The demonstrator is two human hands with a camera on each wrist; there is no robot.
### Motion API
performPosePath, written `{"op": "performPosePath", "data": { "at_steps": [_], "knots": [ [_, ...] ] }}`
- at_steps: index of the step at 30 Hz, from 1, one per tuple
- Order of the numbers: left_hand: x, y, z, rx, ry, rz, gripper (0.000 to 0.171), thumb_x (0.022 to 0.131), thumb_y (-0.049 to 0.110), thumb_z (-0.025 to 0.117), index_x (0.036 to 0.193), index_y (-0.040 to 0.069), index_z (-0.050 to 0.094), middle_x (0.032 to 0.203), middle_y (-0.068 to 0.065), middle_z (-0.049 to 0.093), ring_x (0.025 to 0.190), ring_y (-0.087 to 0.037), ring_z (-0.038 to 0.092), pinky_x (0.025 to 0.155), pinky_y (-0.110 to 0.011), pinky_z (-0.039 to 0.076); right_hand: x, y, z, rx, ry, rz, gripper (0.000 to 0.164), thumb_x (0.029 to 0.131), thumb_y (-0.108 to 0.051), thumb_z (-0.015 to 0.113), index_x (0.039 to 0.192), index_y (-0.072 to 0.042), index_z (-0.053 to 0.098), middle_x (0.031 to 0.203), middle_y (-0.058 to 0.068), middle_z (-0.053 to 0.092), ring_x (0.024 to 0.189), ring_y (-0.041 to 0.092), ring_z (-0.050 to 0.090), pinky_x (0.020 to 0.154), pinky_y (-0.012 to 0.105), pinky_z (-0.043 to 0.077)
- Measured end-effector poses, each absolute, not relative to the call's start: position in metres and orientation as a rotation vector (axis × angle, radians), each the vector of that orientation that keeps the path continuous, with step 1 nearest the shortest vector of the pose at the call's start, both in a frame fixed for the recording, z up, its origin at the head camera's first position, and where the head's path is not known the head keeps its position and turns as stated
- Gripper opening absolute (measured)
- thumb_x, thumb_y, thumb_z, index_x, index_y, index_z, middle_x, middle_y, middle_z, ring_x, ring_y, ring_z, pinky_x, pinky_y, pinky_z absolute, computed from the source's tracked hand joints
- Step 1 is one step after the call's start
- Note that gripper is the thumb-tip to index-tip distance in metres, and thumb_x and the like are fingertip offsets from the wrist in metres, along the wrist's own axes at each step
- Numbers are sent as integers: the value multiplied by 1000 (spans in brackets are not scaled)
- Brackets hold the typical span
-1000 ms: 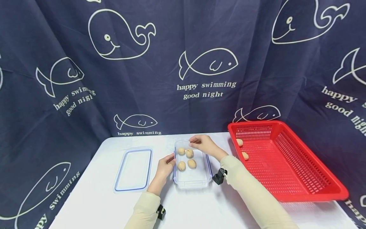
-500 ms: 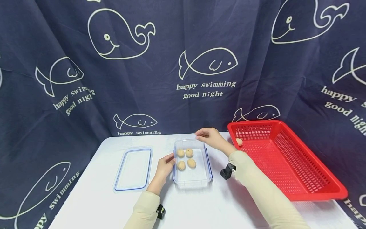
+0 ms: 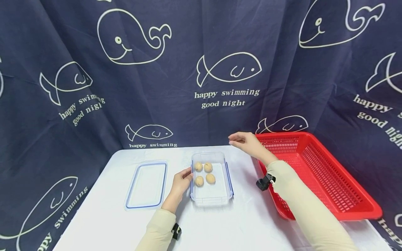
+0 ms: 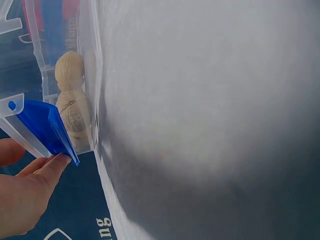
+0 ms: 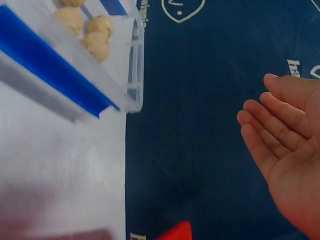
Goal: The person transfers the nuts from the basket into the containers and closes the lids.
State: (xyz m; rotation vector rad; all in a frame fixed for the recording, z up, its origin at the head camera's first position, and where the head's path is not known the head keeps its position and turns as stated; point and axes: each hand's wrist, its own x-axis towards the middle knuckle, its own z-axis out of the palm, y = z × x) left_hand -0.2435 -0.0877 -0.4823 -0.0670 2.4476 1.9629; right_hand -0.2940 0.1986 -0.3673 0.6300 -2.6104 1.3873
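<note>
A clear plastic food container (image 3: 216,190) with blue side clips stands uncovered on the white table, several walnuts (image 3: 210,179) inside at its far left. My left hand (image 3: 180,183) holds its left side; in the left wrist view, the fingertips are at the edge of the opened-out blue clip (image 4: 47,127), with the thumb by the rim. My right hand (image 3: 249,143) is raised between the container and the red basket (image 3: 342,174). Its palm (image 5: 295,175) shows in the right wrist view with nothing in it, fingers relaxed.
The container's flat lid (image 3: 146,186), edged in blue, lies on the table (image 3: 103,223) at left. The red basket stands at right, partly covered by the right sleeve (image 3: 307,202). A dark blue curtain (image 3: 176,87) hangs behind the table.
My right hand has moved up and right, from over the container's far edge to beside the basket. The walnuts in the basket are now hidden behind that arm. My left hand has stayed put.
</note>
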Motion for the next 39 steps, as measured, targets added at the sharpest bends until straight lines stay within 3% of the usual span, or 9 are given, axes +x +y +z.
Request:
{"op": "performPosePath", "data": {
  "at_steps": [3,7,11,17,24,26,39],
  "knots": [
    [-244,-88,-482,-65,2444,1958,38,94,4,56,130,-7,54,127,-25,59,120,-36,54,103,-42,45,-294,210,-366,612,-2596,1410,30,90,-10,67,116,5,64,109,21,68,99,30,66,86,34,55],
    [-244,-89,-482,-63,2438,1951,38,94,4,56,130,-7,54,127,-25,59,121,-36,54,103,-42,45,-293,225,-363,586,-2584,1424,31,91,-11,66,117,5,63,111,22,67,101,30,65,83,20,53],
    [-243,-89,-482,-65,2442,1950,38,94,4,56,130,-7,54,127,-24,59,121,-36,54,103,-42,45,-293,242,-360,543,-2590,1361,30,92,-13,66,117,4,64,110,21,68,97,20,66,76,9,49],
    [-243,-88,-481,-68,2436,1964,37,94,3,55,130,-8,53,128,-25,58,121,-37,54,103,-42,45,-293,268,-362,500,-2569,1320,29,91,-12,66,115,4,64,109,22,68,88,1,63,74,6,49],
    [-243,-88,-481,-80,2440,1944,37,95,3,55,130,-8,53,128,-24,57,121,-37,53,103,-42,45,-279,287,-367,464,-2559,1293,30,91,-8,65,115,9,63,110,27,66,87,3,62,72,5,47],
    [-244,-88,-481,-83,2436,1944,37,95,3,55,131,-7,53,129,-24,57,121,-37,53,103,-42,45,-283,296,-379,461,-2555,1276,31,91,-10,66,115,9,63,109,26,67,86,-3,60,72,5,47],
    [-244,-87,-482,-90,2436,1961,37,94,3,56,130,-8,54,127,-24,58,121,-37,54,103,-42,45,-283,326,-411,375,-2634,1250,34,90,-12,68,115,10,63,110,27,66,88,-6,59,74,4,45]
  ]
}}
